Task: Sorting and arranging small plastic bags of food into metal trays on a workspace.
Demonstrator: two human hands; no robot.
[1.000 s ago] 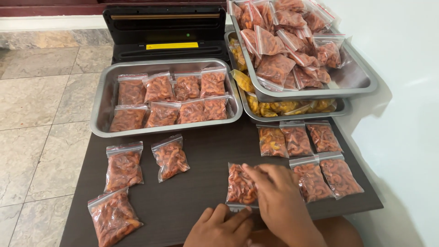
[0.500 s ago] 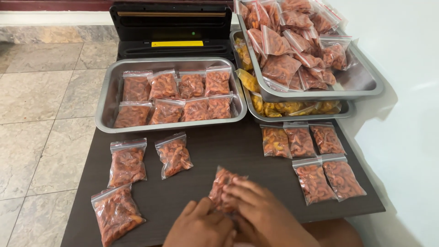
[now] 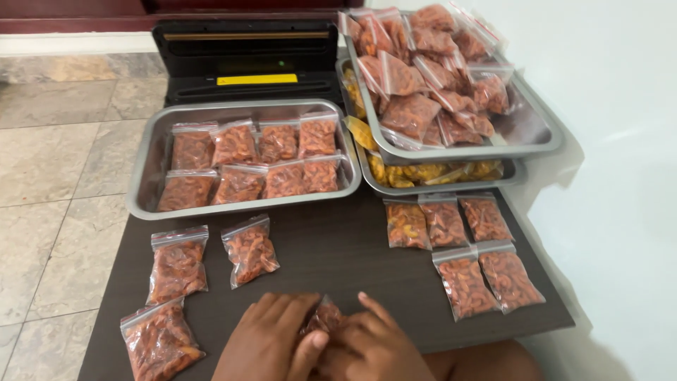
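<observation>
Both my hands meet at the near edge of the dark brown table (image 3: 338,247). My left hand (image 3: 271,342) and my right hand (image 3: 370,346) are closed together on one small clear bag of reddish snack (image 3: 323,317), which shows only as a small patch between my fingers. Three loose snack bags lie to the left: one (image 3: 249,249) just beyond my left hand, one (image 3: 178,263) further left, one (image 3: 159,341) at the near left corner.
A steel tray (image 3: 144,169) holds several filled bags in two rows. Two stacked steel trays (image 3: 536,134) at the right carry heaped bags. Several bags (image 3: 465,243) lie at the right. A black sealing machine (image 3: 247,56) stands behind. A white wall is right.
My right hand lifted the bag from the table's right-centre and carried it left toward me. Both hands have since closed over it at the near edge.
</observation>
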